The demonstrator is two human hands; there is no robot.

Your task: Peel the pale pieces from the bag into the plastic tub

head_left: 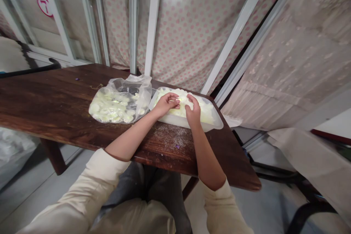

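Note:
My left hand (pixel 166 105) is over a white plastic tub (pixel 175 120), its fingers curled toward the thumb around something small and pale that I cannot make out. Facing it, my right hand (pixel 193 112) hovers over the same tub with thumb and fingers curved but apart. Whitish-yellow pieces, perhaps petals or flowers (pixel 207 111), heap up inside the tub. To the left lies a clear plastic bag (pixel 144 89), open at the top, with pale yellow-green flower-like pieces (pixel 111 106) inside.
The dark wooden table (pixel 55 95) carries both containers. White powder or crumbs (pixel 175 135) and a tiny purple bit (pixel 177 146) lie in front of the tub. Framed glass panels with a dotted curtain (pixel 186 36) stand behind. A bulky plastic bag (pixel 13 150) rests below, left.

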